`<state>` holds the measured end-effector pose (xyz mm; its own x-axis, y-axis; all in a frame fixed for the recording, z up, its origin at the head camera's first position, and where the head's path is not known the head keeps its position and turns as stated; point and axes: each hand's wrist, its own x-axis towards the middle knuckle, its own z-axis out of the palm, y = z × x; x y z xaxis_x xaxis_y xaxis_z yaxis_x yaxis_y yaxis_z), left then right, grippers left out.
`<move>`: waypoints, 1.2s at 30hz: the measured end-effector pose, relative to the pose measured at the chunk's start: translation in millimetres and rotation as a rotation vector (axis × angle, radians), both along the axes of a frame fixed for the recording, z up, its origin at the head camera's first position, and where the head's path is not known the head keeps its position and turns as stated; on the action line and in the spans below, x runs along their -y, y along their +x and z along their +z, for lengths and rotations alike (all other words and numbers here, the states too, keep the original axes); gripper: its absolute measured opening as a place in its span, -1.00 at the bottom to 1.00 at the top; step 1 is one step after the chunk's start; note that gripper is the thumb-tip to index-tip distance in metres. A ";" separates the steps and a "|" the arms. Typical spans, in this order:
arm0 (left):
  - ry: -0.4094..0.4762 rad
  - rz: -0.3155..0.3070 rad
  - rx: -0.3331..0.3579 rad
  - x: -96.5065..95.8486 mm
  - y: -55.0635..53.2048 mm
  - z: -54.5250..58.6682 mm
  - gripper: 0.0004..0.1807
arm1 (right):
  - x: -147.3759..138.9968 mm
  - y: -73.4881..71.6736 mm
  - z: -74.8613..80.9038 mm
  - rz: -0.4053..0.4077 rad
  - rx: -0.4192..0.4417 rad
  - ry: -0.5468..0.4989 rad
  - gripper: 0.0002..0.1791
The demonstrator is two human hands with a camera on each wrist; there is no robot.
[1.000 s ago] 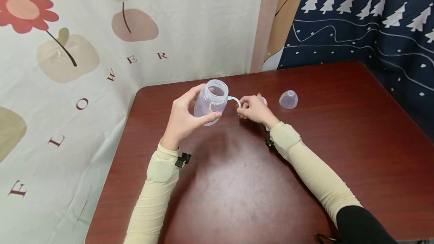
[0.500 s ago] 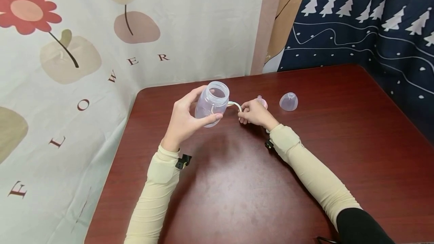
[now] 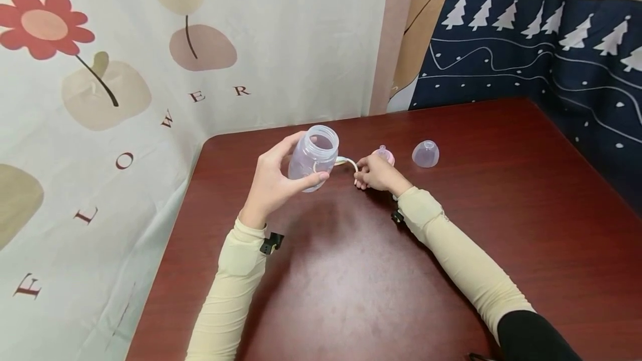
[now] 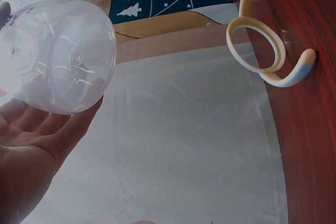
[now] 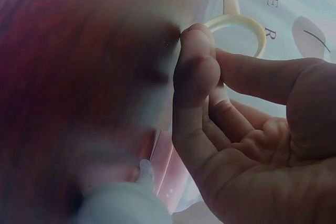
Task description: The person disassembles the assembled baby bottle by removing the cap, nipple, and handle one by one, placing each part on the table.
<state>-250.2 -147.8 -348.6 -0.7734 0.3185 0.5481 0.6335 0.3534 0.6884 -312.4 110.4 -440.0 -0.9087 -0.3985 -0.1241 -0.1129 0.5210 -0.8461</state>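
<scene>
My left hand (image 3: 273, 180) grips a clear baby bottle (image 3: 304, 161), its open threaded neck facing up and tilted toward me. The bottle's rounded base (image 4: 79, 59) fills the upper left of the left wrist view. To its right, my right hand (image 3: 379, 172) pinches one end of a cream two-handled bottle ring (image 4: 283, 81) between thumb and fingertips. That ring hangs close over the table, apart from the bottle; in the head view the bottle partly covers it. Just behind the right hand is a pink collar with a clear teat (image 3: 385, 155), partly hidden by the hand.
A clear dome cap (image 3: 426, 154) stands on the dark red table (image 3: 481, 205), right of the pink collar. A blurred white rounded object (image 5: 123, 203) shows low in the right wrist view. Printed curtains (image 3: 301, 43) hang along the table's back and left edges.
My right hand has lowered slightly with the cream ring, tipping it down beside the bottle. The left hand keeps its grip on the bottle. The head view has tilted up a little.
</scene>
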 end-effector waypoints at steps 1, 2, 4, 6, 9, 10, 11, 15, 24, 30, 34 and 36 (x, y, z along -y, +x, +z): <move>-0.001 0.001 -0.002 0.2 0.4 0.3 -0.22 | 0.4 0.3 0.2 0.002 -0.005 0.005 -0.66; -0.002 0.002 -0.004 0.4 0.8 0.5 -0.22 | 0.7 0.5 0.5 0.004 -0.010 0.007 -0.65; -0.003 0.003 -0.009 1.0 1.1 1.1 -0.22 | 0.1 0.4 0.1 0.010 -0.029 0.020 -0.63; 0.001 0.005 -0.013 1.8 1.3 1.6 -0.21 | -1.1 0.5 1.2 0.012 -0.052 0.035 -0.61; 0.014 0.003 -0.017 2.6 1.1 1.7 -0.20 | -4.8 1.6 5.0 -0.001 -0.087 0.068 -0.58; 0.018 0.002 -0.019 3.1 1.0 1.9 -0.20 | -6.1 2.4 7.9 -0.008 -0.100 0.078 -0.57; 0.021 0.002 -0.019 3.4 0.9 2.0 -0.20 | -7.5 3.3 11.1 -0.018 -0.105 0.078 -0.57; 0.037 0.004 -0.018 5.5 0.3 3.0 -0.20 | -14.6 7.7 27.1 -0.059 -0.121 0.072 -0.58; 0.067 0.017 -0.044 12.5 -1.5 6.2 -0.23 | -26.6 12.5 52.9 -0.089 -0.144 -0.059 -0.66; 0.121 0.014 -0.027 16.2 -1.2 9.1 -0.15 | -26.7 12.7 55.6 -0.083 -0.126 -0.074 -0.68; 0.159 0.020 -0.030 18.4 -1.3 11.4 -0.18 | -27.6 12.6 54.7 -0.077 -0.134 -0.057 -0.68; 0.175 0.022 -0.039 19.4 -1.0 12.9 -0.22 | -28.0 12.8 54.5 -0.073 -0.138 -0.048 -0.68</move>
